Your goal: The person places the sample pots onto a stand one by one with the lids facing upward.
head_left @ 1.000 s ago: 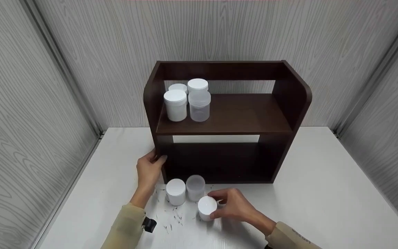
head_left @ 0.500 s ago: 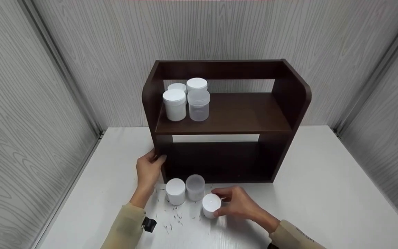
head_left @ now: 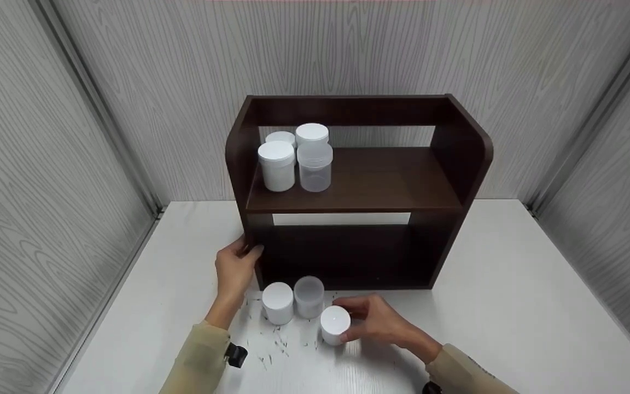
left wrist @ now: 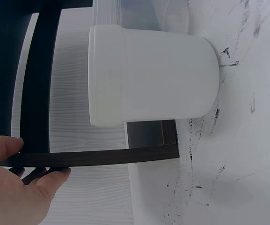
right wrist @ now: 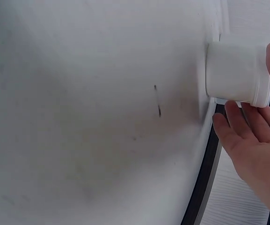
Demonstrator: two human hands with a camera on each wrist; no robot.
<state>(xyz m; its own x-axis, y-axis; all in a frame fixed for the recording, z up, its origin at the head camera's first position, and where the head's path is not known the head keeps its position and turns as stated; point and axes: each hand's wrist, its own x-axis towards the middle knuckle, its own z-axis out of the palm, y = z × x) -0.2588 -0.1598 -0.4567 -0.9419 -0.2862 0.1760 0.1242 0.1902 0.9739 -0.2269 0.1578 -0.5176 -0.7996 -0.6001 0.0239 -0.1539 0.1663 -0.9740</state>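
My left hand grips the left side panel of a dark brown two-tier shelf, thumb on one face and fingers on the other, as the left wrist view also shows. My right hand holds a white lidded jar between thumb and fingers, upright on the white table in front of the shelf. In the right wrist view the fingers lie along the side of that jar. To its left stand a translucent jar and another white jar, close together at the shelf's lower front edge.
On the upper tier, at the left, a white jar and a translucent jar stand in front of two more white-lidded jars. Dark scuff marks streak the table. Grey wood-grain walls enclose the back and sides.
My right hand has shifted the white jar slightly right and toward the shelf, away from the two standing jars, then stayed nearly still. The left hand keeps its grip on the shelf.
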